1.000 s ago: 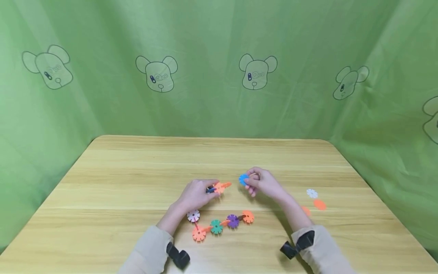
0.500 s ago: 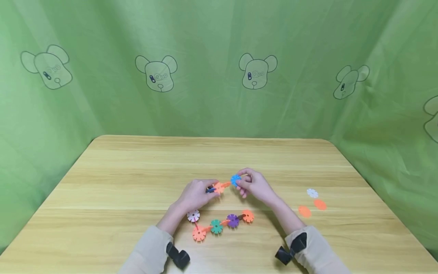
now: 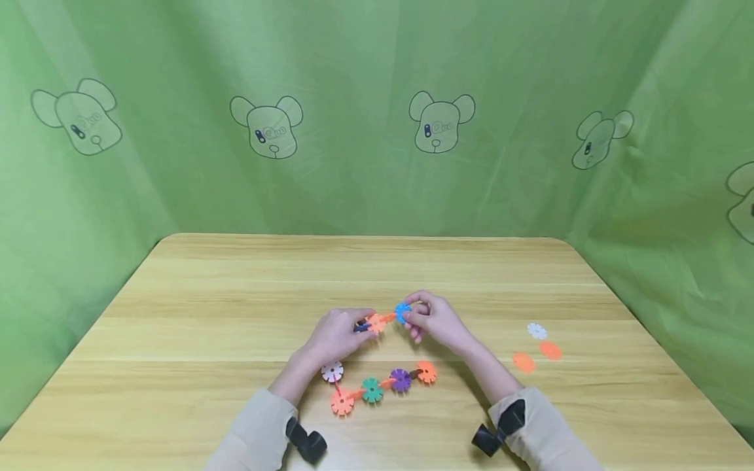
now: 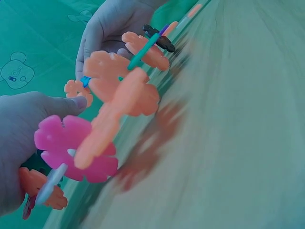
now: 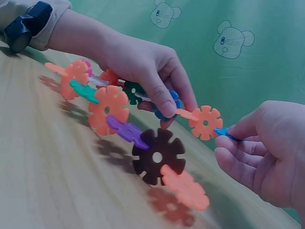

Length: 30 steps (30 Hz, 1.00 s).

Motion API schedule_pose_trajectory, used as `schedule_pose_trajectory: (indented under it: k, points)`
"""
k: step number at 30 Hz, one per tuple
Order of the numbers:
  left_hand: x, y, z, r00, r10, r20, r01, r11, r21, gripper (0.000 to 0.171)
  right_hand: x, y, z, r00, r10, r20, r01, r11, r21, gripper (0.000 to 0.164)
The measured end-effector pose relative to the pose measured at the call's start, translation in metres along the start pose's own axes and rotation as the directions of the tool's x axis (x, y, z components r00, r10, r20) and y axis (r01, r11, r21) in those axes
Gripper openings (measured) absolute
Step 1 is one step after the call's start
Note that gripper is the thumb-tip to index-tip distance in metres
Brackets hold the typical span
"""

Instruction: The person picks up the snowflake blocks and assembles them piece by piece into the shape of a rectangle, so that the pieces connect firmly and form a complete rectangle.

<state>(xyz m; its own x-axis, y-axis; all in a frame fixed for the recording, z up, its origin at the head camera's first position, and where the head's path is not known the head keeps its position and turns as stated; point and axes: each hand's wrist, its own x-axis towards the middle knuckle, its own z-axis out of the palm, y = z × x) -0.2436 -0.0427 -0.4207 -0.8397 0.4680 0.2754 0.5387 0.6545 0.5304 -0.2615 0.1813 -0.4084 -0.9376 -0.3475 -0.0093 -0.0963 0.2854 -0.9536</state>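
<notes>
A chain of notched plastic discs, slotted edge to edge, bends across the table, its near run holding a green disc [image 3: 372, 390] and a purple disc [image 3: 401, 380]. My left hand [image 3: 340, 335] grips the chain's far end, thumb and fingers around a dark blue disc [image 5: 172, 102]. Beyond those fingertips an orange disc [image 5: 205, 122] sticks out to the right. Thumb and fingers of my right hand [image 3: 438, 322] pinch a bright blue disc [image 3: 402, 313]. Its edge meets the slotted rim of that orange disc. In the left wrist view a pink disc [image 4: 66, 148] shows near the left thumb.
Loose on the wooden table [image 3: 235, 281], right of the right hand, lie a white disc [image 3: 537, 331] and two orange discs [image 3: 523, 362]. A green curtain [image 3: 353, 183] printed with bear heads hangs behind and at both sides.
My right hand has moved left with the bright blue disc, from a gap away up against the chain's end orange disc. The left hand keeps its place and grip.
</notes>
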Motion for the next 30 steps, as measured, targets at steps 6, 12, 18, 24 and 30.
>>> schedule_pose_trajectory:
  k: [6, 12, 18, 24, 30]
  points:
    - [0.0, 0.001, 0.0, 1.0, 0.028, -0.001, -0.028, 1.0, -0.009, 0.045, -0.002, 0.002, 0.005, 0.999, -0.024, -0.028, 0.025, 0.999, 0.033, 0.025]
    - [-0.001, 0.003, -0.002, 0.999, 0.05, -0.007, -0.05, 0.999, -0.013, 0.045, -0.001, 0.005, 0.008, 0.997, -0.061, -0.048, 0.066, 0.991, 0.114, 0.022]
    - [-0.001, 0.003, -0.001, 0.997, 0.077, -0.003, -0.077, 0.997, 0.01, 0.044, -0.001, 0.003, 0.012, 0.997, -0.065, -0.05, 0.071, 0.989, 0.132, 0.022]
    - [-0.002, 0.004, -0.001, 0.998, 0.056, -0.008, -0.056, 0.998, 0.003, 0.044, -0.003, -0.001, 0.011, 0.998, -0.047, -0.044, 0.052, 0.991, 0.119, 0.023]
    - [0.001, 0.006, 0.002, 1.0, 0.013, -0.011, -0.012, 0.998, 0.066, 0.049, -0.001, 0.0, 0.012, 0.998, -0.021, -0.055, 0.026, 0.997, 0.079, 0.024]
